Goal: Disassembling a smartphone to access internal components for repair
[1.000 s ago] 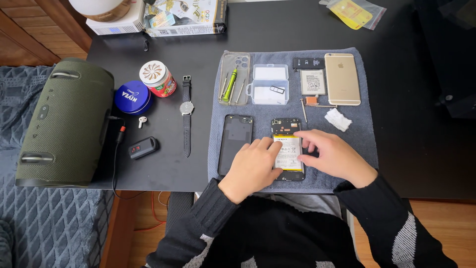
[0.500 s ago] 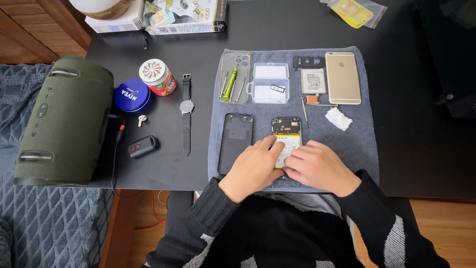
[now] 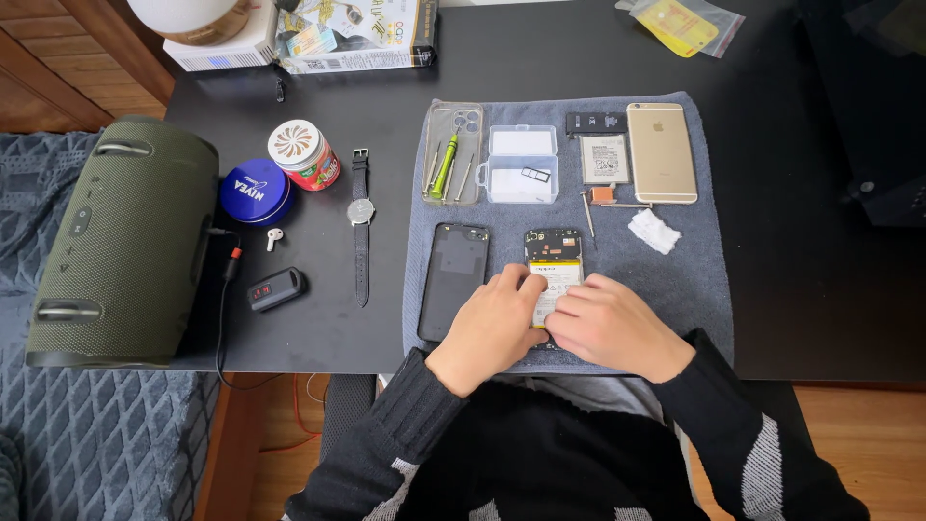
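Resting side by side, the left hand [image 3: 497,323] and right hand [image 3: 608,323] cover the lower half of an opened phone [image 3: 554,260] lying on a grey towel [image 3: 675,280] on the black counter [image 3: 791,241]. Both sets of fingers press flat on its pale battery, curled loosely, gripping nothing. A black back cover [image 3: 453,280] lies just left of the phone.

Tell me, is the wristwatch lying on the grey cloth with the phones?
No, the wristwatch lies on the bare black table, left of the grey cloth where both hands work.
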